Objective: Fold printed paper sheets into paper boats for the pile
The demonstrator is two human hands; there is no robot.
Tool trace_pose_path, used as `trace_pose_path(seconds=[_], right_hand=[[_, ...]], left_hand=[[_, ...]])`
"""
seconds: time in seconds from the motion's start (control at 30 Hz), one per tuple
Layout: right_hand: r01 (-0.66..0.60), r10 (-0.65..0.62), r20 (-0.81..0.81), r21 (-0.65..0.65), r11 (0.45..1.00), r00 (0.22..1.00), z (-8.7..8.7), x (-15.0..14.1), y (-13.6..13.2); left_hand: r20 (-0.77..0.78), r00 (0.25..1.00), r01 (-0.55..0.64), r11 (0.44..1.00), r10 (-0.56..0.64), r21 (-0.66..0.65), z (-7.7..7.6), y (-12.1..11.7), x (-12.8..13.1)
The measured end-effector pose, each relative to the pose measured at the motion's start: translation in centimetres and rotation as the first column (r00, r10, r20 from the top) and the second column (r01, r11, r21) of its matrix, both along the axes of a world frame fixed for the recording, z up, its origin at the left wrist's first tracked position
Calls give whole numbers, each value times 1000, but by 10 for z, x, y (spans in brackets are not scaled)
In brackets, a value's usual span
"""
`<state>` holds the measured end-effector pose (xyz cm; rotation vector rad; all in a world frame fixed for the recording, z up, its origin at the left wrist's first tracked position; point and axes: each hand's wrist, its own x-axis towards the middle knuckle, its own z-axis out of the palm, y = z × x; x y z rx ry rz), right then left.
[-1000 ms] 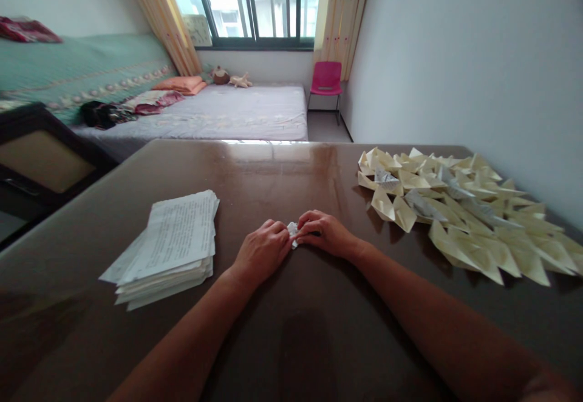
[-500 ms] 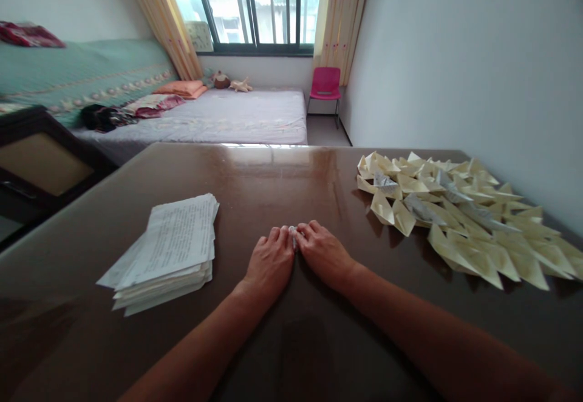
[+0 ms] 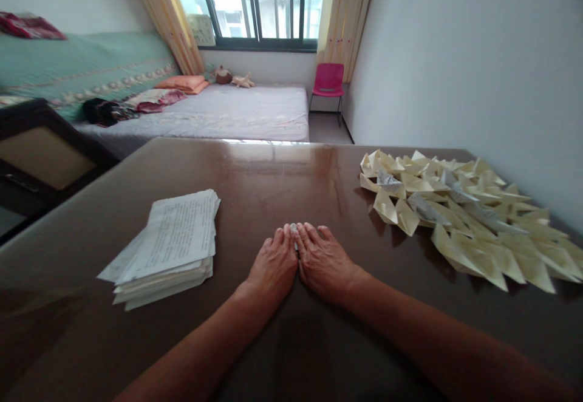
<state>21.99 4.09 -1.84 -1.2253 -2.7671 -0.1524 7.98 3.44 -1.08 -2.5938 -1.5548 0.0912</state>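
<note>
My left hand (image 3: pixel 272 265) and right hand (image 3: pixel 327 263) met, fingers extended, over a small white piece of paper (image 3: pixel 294 228) midway across the glossy brown tabletop (image 3: pixel 273 189); I couldn't tell whether either gripped it. Left lay stacked, uneven-edged sheets (image 3: pixel 170 241), their print unreadably small; right, pointed paper folds (image 3: pixel 469 223), mostly cream.

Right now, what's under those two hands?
A bit of white paper shows between the left hand and the right hand, on the brown table. The rest is covered, so its shape can't be seen.
</note>
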Motion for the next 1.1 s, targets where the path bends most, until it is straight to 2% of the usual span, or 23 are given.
trace_pose_path(seconds=[0.13, 0.23, 0.37, 0.43, 0.53, 0.63, 0.73, 0.9, 1.0, 1.1], right_hand=[[12, -13, 36, 29, 1000, 999, -4, -4, -11], [-13, 13, 33, -2, 1000, 999, 2, -6, -13], [12, -27, -102, -138, 990, 994, 16, 3, 10], [35, -98, -264, -232, 972, 960, 16, 12, 29], [2, -196, -478, -376, 927, 856, 6, 24, 51], [-64, -246, -555, -479, 876, 794, -3, 29, 59], [-147, -291, -610, -565, 812, 737, -5, 30, 60], [-329, -330, -708, -622, 711, 625, 0, 31, 61], [-306, -354, -707, -625, 718, 613, 4, 30, 61], [-250, -341, -703, -593, 765, 624, 7, 28, 59]], left_hand=[[-31, 1000, 1, 1000, -2, -11, 5, -2, 2], [1, 1000, 7, 1000, -7, -13, 8, 2, -1], [269, 963, 13, 999, -5, -29, 8, 16, -16], [408, 910, -77, 997, 76, -16, 4, 23, -23], [520, 847, -103, 994, 112, -47, -4, 30, -30], [611, 782, -60, 990, 127, -130, -9, 34, -32], [678, 721, -40, 985, 146, -170, -9, 35, -33], [654, 746, 16, 978, 126, -207, -3, 33, -32], [747, 644, 19, 973, 164, -230, -4, 33, -31], [831, 533, -20, 985, 157, -173, -5, 34, -30]])
